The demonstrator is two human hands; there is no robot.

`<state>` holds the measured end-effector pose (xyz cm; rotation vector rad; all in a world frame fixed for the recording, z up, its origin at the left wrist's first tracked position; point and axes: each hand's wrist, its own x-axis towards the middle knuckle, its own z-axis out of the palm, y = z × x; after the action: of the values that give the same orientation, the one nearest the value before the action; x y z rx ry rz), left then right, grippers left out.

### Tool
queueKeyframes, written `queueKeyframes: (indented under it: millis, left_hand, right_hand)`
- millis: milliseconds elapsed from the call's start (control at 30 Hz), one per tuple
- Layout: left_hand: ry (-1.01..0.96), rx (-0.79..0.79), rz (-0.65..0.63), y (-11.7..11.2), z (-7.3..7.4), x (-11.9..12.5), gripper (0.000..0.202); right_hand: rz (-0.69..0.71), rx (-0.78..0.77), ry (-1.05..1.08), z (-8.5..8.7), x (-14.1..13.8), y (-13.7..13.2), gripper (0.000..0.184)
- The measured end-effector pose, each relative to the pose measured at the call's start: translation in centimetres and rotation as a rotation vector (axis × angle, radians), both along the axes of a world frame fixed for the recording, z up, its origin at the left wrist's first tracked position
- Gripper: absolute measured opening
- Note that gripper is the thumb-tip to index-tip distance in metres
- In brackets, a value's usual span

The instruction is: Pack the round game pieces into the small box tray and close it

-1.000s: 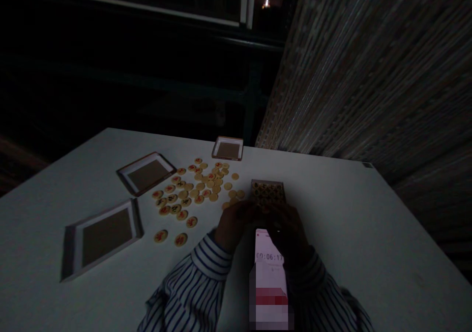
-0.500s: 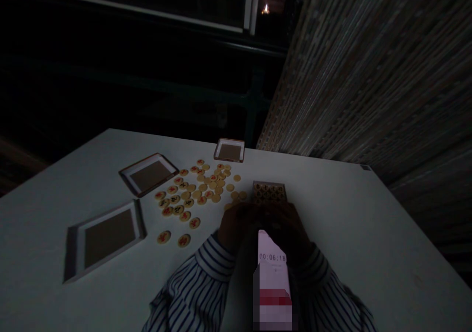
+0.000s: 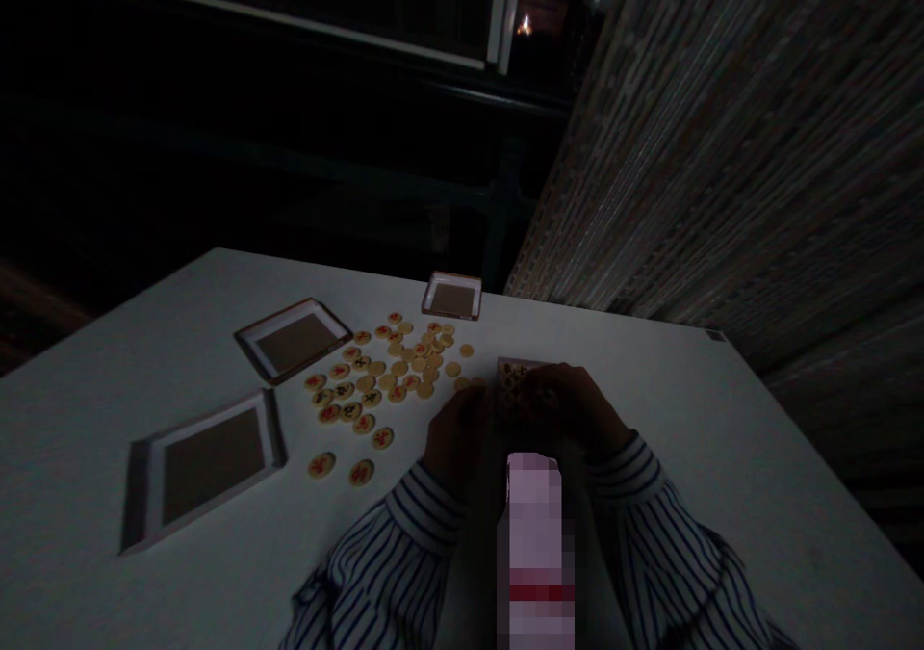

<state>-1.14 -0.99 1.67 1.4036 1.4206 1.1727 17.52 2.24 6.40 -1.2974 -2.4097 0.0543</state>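
A shallow box [image 3: 503,366] filled with round xiangqi pieces lies in front of me, partly covered by my right hand [image 3: 577,404]. That hand bends over the box's right part with fingers curled down; darkness hides what is between them. Close by the box's left side is my left hand [image 3: 451,438], its fingers curled in, fingertips lost in shadow. Loose xiangqi pieces [image 3: 372,399] are spread left of the hands, some showing red or black characters, others plain. Between my forearms a lit phone [image 3: 535,510] shows a blurred-out screen.
On the white table [image 3: 693,496] lie three shallow trays: a near-left tray [image 3: 213,467], a tray behind it [image 3: 295,342] and a small one at the far edge [image 3: 452,299]. A string curtain [image 3: 693,149] hangs beyond the table's right side. The room is dark.
My right hand has moved right, away from my left hand, uncovering some of the box's left part. My left hand has hardly moved. The view has shifted slightly.
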Motion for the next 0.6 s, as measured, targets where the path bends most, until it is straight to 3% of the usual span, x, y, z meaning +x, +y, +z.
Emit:
queueKeyframes:
  millis: [233, 433, 600]
  left_hand:
    - [0.144, 0.016, -0.01, 0.1, -0.6, -0.2, 0.03]
    - [0.147, -0.009, 0.013, -0.2, 0.5, -0.1, 0.028]
    - [0.149, -0.043, 0.016, -0.2, 0.5, -0.1, 0.03]
  right_hand:
    - [0.022, -0.116, -0.119, 0.2, -1.6, 1.0, 0.014]
    - [0.023, -0.076, -0.187, -0.1, -2.1, 1.2, 0.011]
    - [0.071, -0.035, -0.145, -0.7, -2.2, 1.3, 0.018]
